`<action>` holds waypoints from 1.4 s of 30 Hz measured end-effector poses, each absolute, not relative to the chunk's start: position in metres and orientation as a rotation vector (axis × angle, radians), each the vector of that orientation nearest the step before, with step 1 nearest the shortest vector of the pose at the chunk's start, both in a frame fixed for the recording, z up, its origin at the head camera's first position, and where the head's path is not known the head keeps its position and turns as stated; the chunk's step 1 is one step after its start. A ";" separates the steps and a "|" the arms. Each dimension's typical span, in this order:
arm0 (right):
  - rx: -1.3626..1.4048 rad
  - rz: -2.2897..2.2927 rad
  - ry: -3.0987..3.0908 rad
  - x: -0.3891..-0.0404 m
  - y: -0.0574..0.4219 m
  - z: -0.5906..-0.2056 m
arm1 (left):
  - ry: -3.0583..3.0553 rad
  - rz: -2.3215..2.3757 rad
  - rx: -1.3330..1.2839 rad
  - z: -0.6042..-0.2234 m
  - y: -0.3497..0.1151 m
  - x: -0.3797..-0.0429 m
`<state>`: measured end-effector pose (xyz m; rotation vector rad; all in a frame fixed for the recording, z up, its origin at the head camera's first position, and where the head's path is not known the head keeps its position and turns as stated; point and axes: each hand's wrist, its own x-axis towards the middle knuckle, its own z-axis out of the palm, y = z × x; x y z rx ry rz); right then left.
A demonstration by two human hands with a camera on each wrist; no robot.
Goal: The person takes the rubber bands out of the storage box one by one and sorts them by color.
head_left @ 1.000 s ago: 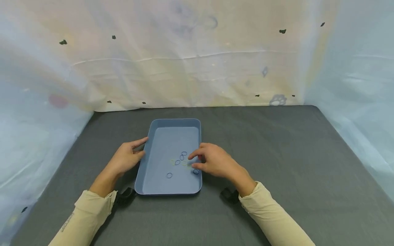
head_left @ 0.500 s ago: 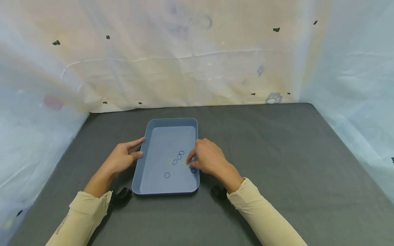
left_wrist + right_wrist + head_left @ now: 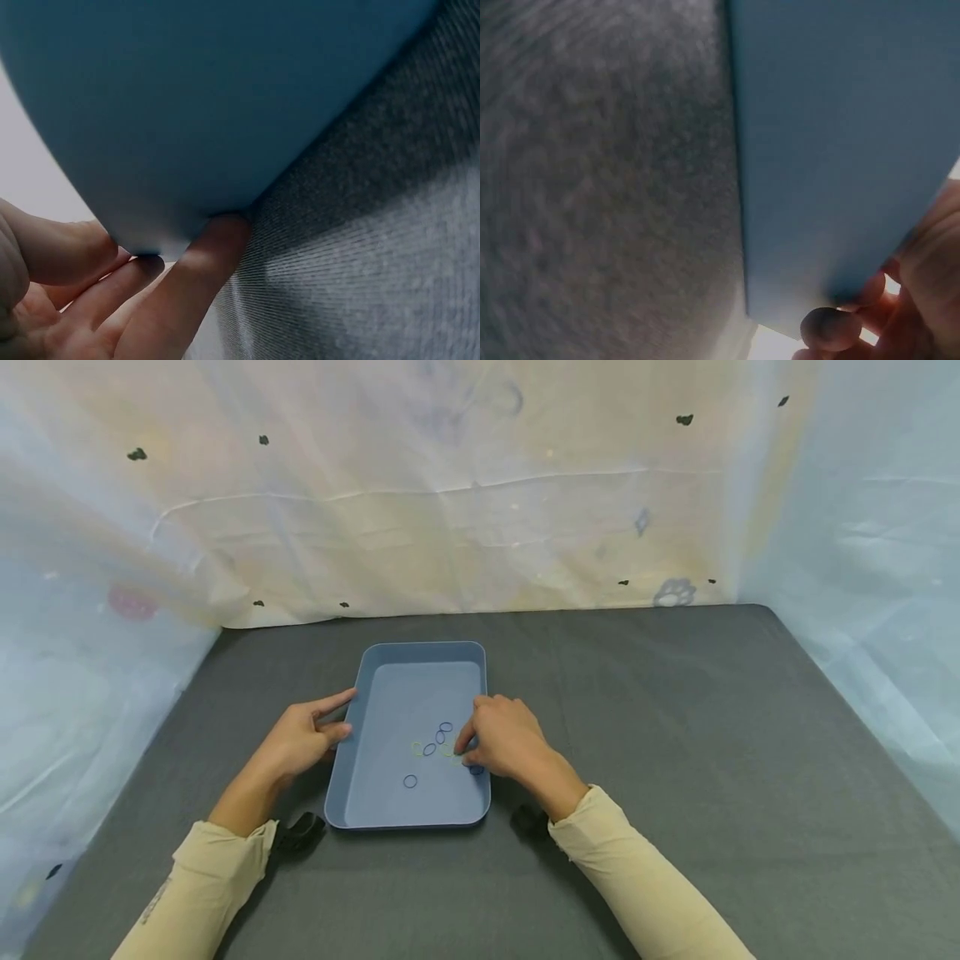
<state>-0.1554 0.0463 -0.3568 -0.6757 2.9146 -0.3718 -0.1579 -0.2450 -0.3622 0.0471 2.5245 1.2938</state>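
Just left of the middle of the dark grey tabletop [image 3: 675, 718], a shallow blue tray [image 3: 375, 802] sits with its long sides running from near to far, and both my hands are at it. My left hand [image 3: 296, 739] is at the tray's left wall, the index finger and thumb reaching out to the rim without being curled round anything; the left wrist view shows other fingertips touching the outside of the wall, low down by the cloth. My right hand [image 3: 510, 739] comes over the right wall, its index finger and thumb pointing down to the tray floor, their tips close together; I cannot tell whether they pinch anything. Small thin loops lie in the right and near part of the tray. Three blue loops [image 3: 440, 737] make a short slanting row to the left of my right fingertips, and a single dark loop [image 3: 410, 782] lies apart, nearer to me. One pale yellow loop [image 3: 417, 748] is just left of the row, while more yellow shows right beside my fingertips, too faint to count. Another dark loop [image 3: 477, 769], partly hidden, lies under my right thumb, close to the right wall. Pale sleeves [image 3: 645, 877] cover my forearms, and a printed pale curtain [image 3: 450, 552] hangs along the far edge.
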 end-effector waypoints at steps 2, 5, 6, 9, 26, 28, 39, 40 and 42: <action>-0.663 -0.413 2.901 -0.156 0.047 -0.357 | 2.525 1.291 0.048 -0.362 -0.245 -0.158; -0.661 -0.456 2.889 -0.156 0.047 -0.358 | 2.525 1.289 0.046 -0.363 -0.244 -0.158; -0.665 -0.467 2.887 -0.156 0.047 -0.359 | 2.523 1.291 0.045 -0.364 -0.244 -0.158; -0.675 -0.489 2.888 -0.156 0.048 -0.360 | 2.523 1.296 0.044 -0.364 -0.243 -0.158; -0.709 -0.862 2.910 -0.155 0.060 -0.359 | 2.585 1.206 0.025 -0.361 -0.241 -0.158; -0.704 -0.916 2.892 -0.154 0.062 -0.356 | 2.590 1.191 0.016 -0.360 -0.241 -0.159; -0.598 -1.068 2.739 -0.151 0.079 -0.350 | 2.601 1.171 0.013 -0.361 -0.243 -0.160; -0.589 -1.067 2.743 -0.150 0.081 -0.349 | 2.603 1.166 0.014 -0.360 -0.243 -0.161; -0.573 -1.064 2.750 -0.150 0.086 -0.349 | 2.609 1.154 0.016 -0.360 -0.244 -0.161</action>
